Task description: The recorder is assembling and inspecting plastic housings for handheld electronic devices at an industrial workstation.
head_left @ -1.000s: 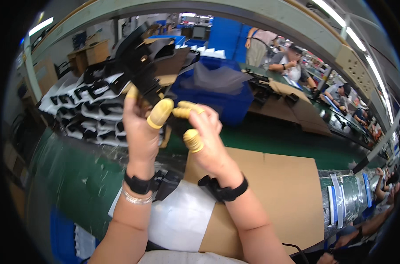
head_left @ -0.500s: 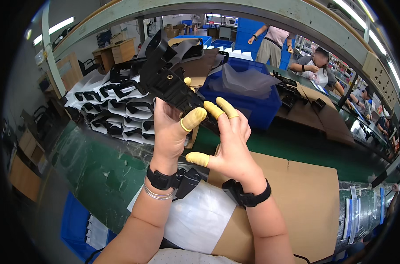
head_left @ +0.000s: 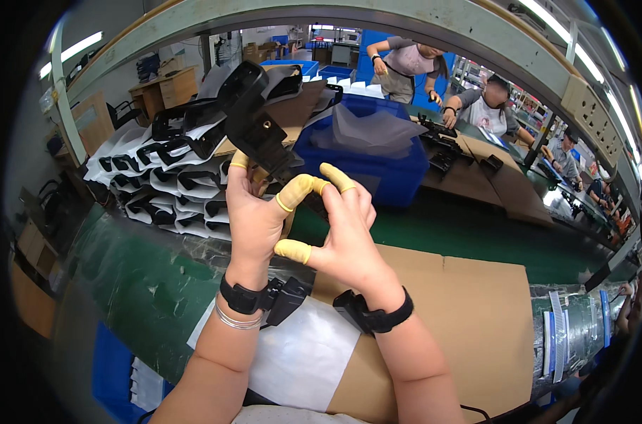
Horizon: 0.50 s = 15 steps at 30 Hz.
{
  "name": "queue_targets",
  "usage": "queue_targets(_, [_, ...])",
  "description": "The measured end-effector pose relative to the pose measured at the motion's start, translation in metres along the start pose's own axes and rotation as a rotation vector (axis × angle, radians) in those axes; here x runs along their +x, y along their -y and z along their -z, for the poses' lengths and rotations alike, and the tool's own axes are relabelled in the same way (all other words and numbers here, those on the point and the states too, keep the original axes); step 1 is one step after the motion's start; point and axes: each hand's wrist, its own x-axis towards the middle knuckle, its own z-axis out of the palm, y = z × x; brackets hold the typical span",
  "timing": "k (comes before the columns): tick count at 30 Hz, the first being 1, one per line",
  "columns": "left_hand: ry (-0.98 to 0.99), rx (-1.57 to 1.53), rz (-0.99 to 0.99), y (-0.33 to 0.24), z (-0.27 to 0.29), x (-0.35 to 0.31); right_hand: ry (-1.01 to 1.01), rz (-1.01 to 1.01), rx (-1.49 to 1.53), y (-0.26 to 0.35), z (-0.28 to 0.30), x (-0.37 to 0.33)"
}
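A long black molded plastic part (head_left: pixel 261 134) is held up at a slant above the bench, its broad end up and to the left. My left hand (head_left: pixel 252 225), with yellow finger cots on its thumb and fingers, is closed round the part's lower portion. Fingers of my right hand (head_left: pixel 353 247) bend against the lower right end, near the left thumb. The right thumb stands apart from the part. The right fingers partly hide that lower end. Beneath my wrists, a white sheet (head_left: pixel 303 353) lies on brown cardboard (head_left: pixel 455 325).
Stacked black parts in white wrapping (head_left: pixel 176 187) stand behind to the left. A blue bin (head_left: pixel 363 169) with translucent sheets stands behind my hands; another blue bin (head_left: pixel 113 374) sits low at left. Co-workers (head_left: pixel 487 109) sit and stand at the far right. A metal beam (head_left: pixel 377 15) crosses overhead.
My left hand has turned the part slightly, and its upper end sits lower. My right index finger has moved in against the left thumb. The view has shifted a little.
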Motion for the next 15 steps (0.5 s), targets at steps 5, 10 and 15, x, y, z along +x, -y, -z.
queue_targets(5, [-0.062, 0.086, -0.064, 0.004, -0.005, -0.002, -0.044, -0.036, 0.070, -0.003, 0.000, -0.002])
queue_targets(10, [-0.092, 0.077, -0.092, 0.009, 0.000, -0.003, 0.003, -0.049, 0.059, -0.006, -0.009, -0.002])
queue_targets(15, [-0.095, 0.130, -0.109, 0.012, 0.000, -0.001, -0.038, -0.046, 0.028, -0.008, -0.006, -0.001])
